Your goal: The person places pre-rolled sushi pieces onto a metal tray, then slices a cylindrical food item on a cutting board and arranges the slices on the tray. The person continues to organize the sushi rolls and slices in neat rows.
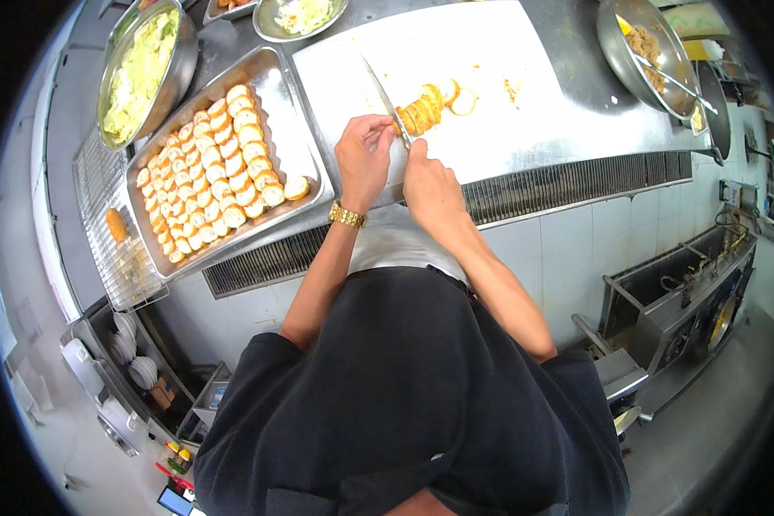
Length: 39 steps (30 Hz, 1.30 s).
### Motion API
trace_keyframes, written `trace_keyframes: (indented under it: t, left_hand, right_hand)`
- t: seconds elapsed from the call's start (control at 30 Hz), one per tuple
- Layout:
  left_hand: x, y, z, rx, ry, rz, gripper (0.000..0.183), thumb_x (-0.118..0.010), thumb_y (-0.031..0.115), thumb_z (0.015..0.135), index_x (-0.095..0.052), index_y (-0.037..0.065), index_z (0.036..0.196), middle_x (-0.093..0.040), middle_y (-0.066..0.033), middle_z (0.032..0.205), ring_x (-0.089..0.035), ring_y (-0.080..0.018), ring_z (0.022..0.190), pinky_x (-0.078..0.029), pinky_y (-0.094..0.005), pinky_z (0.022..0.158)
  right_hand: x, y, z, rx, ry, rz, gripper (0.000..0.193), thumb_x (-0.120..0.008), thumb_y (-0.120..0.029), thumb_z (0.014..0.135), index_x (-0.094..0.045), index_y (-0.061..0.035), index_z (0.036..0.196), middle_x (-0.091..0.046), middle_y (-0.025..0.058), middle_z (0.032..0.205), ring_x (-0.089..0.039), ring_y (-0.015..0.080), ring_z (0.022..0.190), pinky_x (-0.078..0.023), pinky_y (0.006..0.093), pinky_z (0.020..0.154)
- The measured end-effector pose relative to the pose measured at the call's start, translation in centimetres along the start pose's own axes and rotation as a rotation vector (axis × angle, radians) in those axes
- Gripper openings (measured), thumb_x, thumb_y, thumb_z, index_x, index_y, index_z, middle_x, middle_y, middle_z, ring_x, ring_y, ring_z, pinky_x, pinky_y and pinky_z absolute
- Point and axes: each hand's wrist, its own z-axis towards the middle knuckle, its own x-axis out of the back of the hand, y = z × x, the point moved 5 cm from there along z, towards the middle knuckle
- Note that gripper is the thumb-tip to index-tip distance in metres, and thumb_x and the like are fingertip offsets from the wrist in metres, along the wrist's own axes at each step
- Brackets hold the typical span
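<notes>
A black short-sleeved top (404,387) filled the space closest to me, with two bare forearms reaching up and away from it until the hands nearly met over a white cutting board (516,56). The left arm, with a gold watch (347,215) at its wrist, went almost straight forward. The left hand (365,159) was bent in toward the middle, its thumb and fingertips drawn close together just beside the blade; I couldn't tell whether anything was pinched between them. The right arm slanted in from the right, and the right hand (432,189), back upward, was wrapped around the handle of a long knife (378,86). Its blade pointed away and to the left, passing between the left fingertips and the food.

That food was a sliced roll (421,111), lying on the near part of the board, just right of the knife. It looked golden-orange, cut into rounds that leaned on one another, with paler faces at the far end. The row's long axis ran from the knife outward and to the right, across the blade's line. One loose slice (463,102) lay beside that far end.

To the left, a metal tray (288,129) held rows of similar pale-centred rounds, and a whole brown roll (117,225) sat on a wire rack (103,185) farther over.
</notes>
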Motion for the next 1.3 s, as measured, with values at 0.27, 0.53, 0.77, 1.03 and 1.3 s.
trace_keyframes:
  t: [0.27, 0.53, 0.77, 1.03, 1.3]
  left_hand:
    - [0.9, 1.2, 0.7, -0.067, -0.169, 0.363, 0.050, -0.090, 0.005, 0.087, -0.075, 0.002, 0.135, -0.073, -0.0146, 0.122, -0.073, -0.0209, 0.098, -0.064, -0.0338, 0.091]
    - [2.8, 1.7, 4.6, -0.114, -0.134, 0.435, 0.027, -0.084, 0.000, 0.087, -0.083, 0.003, 0.114, -0.072, -0.0131, 0.101, -0.071, -0.0238, 0.085, -0.060, -0.0371, 0.081]
    - [7.4, 4.8, 19.2, -0.314, 0.046, 0.431, 0.028, -0.084, 0.013, 0.093, -0.083, 0.003, 0.119, -0.077, -0.0113, 0.098, -0.073, -0.0229, 0.085, -0.059, -0.0354, 0.082]
    - [13.5, 5.8, 25.0, -0.218, 0.320, 0.361, 0.032, -0.079, 0.025, 0.100, -0.080, 0.004, 0.124, -0.078, -0.0145, 0.108, -0.075, -0.0302, 0.096, -0.059, -0.0436, 0.089]
    - [21.0, 3.4, 13.2, -0.101, 0.438, 0.182, 0.023, -0.077, 0.016, 0.104, -0.081, 0.002, 0.123, -0.078, -0.0113, 0.107, -0.073, -0.0193, 0.085, -0.058, -0.0323, 0.075]
  right_hand:
    - [6.9, 4.8, -3.2, -0.032, 0.349, -0.020, 0.028, -0.050, -0.027, 0.118, -0.052, 0.0013, 0.116, -0.072, 0.0347, 0.079, -0.071, 0.0601, 0.079, -0.054, 0.0697, 0.071]
    - [9.2, 14.0, 4.0, -0.292, 0.412, -0.292, 0.032, -0.053, -0.027, 0.117, -0.049, 0.0025, 0.128, -0.070, 0.0366, 0.109, -0.073, 0.0607, 0.096, -0.060, 0.0637, 0.083]
    - [8.9, 8.6, 3.8, -0.006, 0.498, -0.496, 0.033, -0.067, -0.015, 0.108, -0.063, 0.0022, 0.135, -0.069, 0.0270, 0.117, -0.068, 0.0465, 0.107, -0.057, 0.0541, 0.093]
    - [4.4, -3.2, 4.0, 0.747, 0.292, -0.629, 0.034, -0.073, -0.012, 0.094, -0.076, -0.0104, 0.127, -0.072, 0.0111, 0.128, -0.059, 0.0353, 0.136, -0.047, 0.0544, 0.112]
    - [3.3, -2.8, 7.3, 0.680, 0.041, -0.691, 0.038, -0.084, -0.019, 0.091, -0.080, -0.0147, 0.128, -0.073, 0.0080, 0.135, -0.056, 0.0346, 0.142, -0.040, 0.0542, 0.121]
